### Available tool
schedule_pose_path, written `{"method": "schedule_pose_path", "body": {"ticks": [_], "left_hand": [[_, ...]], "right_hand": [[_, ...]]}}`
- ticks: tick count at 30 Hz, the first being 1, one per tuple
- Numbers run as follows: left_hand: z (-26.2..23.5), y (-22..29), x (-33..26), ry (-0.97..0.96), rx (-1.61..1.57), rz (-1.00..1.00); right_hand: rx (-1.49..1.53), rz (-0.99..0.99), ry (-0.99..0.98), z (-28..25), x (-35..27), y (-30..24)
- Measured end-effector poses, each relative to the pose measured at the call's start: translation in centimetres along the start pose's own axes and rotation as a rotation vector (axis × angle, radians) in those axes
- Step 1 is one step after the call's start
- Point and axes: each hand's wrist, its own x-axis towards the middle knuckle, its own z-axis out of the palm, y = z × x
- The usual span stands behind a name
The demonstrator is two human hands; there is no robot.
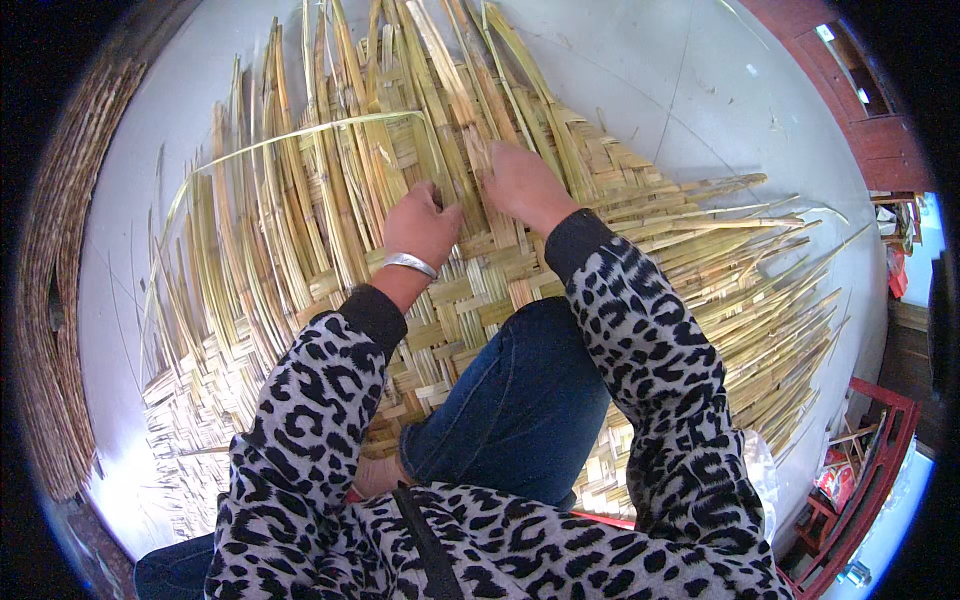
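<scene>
A half-woven mat point(440, 330) of flat yellow-green straw or reed strips lies on the floor under my hands, its middle plaited in a crossing pattern. Long loose strips point(320, 170) fan out from its far edge. My left hand point(422, 232), with a silver bracelet at the wrist, is curled over the strips near the weave's edge; what its fingers pinch, if anything, is hidden. Close beside it on the right, my right hand point(525, 188) has its fingers closed on a pale brown strip point(476, 148) that points away from me. One thin green strip point(300, 130) arches across the others at the left.
My bent knee in blue jeans point(510, 400) rests over the mat. More loose strips point(750, 290) stick out to the right. A stack of brown, ridged sheets point(60, 280) stands along the left. Red wooden furniture point(880, 470) is at the right, above the grey floor point(690, 90).
</scene>
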Motion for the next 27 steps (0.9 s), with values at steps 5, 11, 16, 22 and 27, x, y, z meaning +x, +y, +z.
{"method": "schedule_pose_path", "body": {"ticks": [5, 11, 16, 22, 27], "left_hand": [[-0.4, -0.8, 0.5, -0.013, -0.131, 0.014], [-0.4, -1.5, 1.1, 0.021, -0.129, 0.030], [0.2, -2.2, 1.5, 0.043, -0.202, 0.011], [1.3, -2.8, 2.4, -0.075, -0.170, 0.061], [1.1, -2.8, 3.2, -0.374, -0.220, 0.225]], "right_hand": [[0.014, 0.140, -0.055, 1.4, 2.2, 0.3], [0.339, 0.233, -0.341, 1.9, 3.9, 1.3], [0.394, 0.148, -0.201, 2.3, 2.8, 1.6], [0.083, 0.151, -0.088, 2.0, 1.8, 0.0], [0.901, 0.235, -0.202, 0.6, 0.0, 0.5]]}}
